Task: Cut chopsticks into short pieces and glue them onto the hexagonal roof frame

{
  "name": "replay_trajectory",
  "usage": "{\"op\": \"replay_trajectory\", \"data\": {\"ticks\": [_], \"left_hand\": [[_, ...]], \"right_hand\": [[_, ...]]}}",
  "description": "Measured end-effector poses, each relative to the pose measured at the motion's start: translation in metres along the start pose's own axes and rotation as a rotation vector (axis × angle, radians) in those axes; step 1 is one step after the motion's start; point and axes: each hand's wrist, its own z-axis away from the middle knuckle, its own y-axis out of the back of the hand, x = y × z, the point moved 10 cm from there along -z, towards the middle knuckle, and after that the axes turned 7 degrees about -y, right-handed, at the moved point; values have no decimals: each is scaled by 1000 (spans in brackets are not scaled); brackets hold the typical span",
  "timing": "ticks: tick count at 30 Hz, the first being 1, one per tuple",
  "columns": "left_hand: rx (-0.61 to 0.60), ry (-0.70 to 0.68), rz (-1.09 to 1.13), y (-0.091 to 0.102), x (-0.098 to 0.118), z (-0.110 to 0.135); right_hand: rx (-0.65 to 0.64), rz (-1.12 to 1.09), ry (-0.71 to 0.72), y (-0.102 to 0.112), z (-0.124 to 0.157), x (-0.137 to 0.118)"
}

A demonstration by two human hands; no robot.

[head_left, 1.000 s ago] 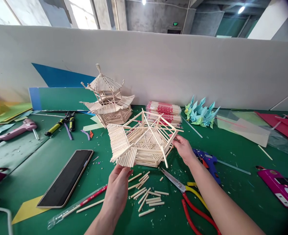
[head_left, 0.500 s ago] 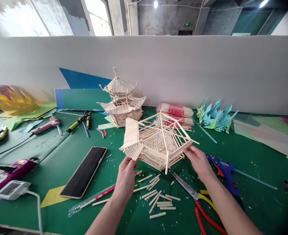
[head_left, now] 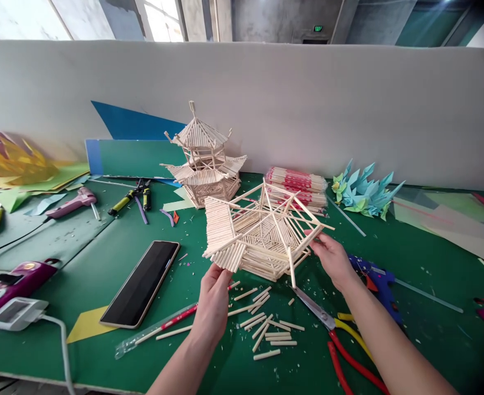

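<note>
Between both hands I hold a many-sided pavilion model of thin wooden sticks (head_left: 262,236), tilted above the green table. Its left roof panels are covered with sticks, while the rest is bare frame. My left hand (head_left: 214,293) is closed on the lower left edge, its fingertips partly hidden under the roof. My right hand (head_left: 331,258) grips the right corner, fingers behind the sticks. Below the model lie several short cut sticks (head_left: 266,326). Scissors-like pliers (head_left: 328,323) with red and yellow handles rest near my right forearm.
A finished stick pagoda (head_left: 204,159) stands behind, beside packed stick bundles (head_left: 297,189) and a blue paper plant (head_left: 367,192). A blue glue gun (head_left: 377,285) lies right. Leftward are a phone (head_left: 143,282), a pink glue gun (head_left: 73,204), cutters (head_left: 129,200) and a power strip (head_left: 15,291).
The model has turned slightly in my hands, its front roof stick swinging to the right. Both hands keep their hold. The camera view has tipped down a little.
</note>
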Motion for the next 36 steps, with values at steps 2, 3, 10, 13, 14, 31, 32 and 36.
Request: {"op": "replay_trajectory", "data": {"ticks": [2,3,10,13,14,31,32,36], "left_hand": [[-5,12,-4,1,0,5],[-7,20,-7,1,0,8],[8,80,-38,2,-3,27],[10,100,-51,5,-7,31],[11,107,-55,7,-8,32],[-192,-961,-707,-4,46,77],[-193,-990,-717,-6,47,80],[-184,-1022,-733,-8,46,80]], "right_hand": [[-9,7,-5,-2,-1,0],[-11,12,-4,-3,-2,-1],[25,83,39,5,-10,-7],[72,144,56,29,9,-13],[82,178,60,38,22,-14],[251,932,211,57,157,51],[260,937,209,60,155,51],[328,953,191,81,152,56]]}}
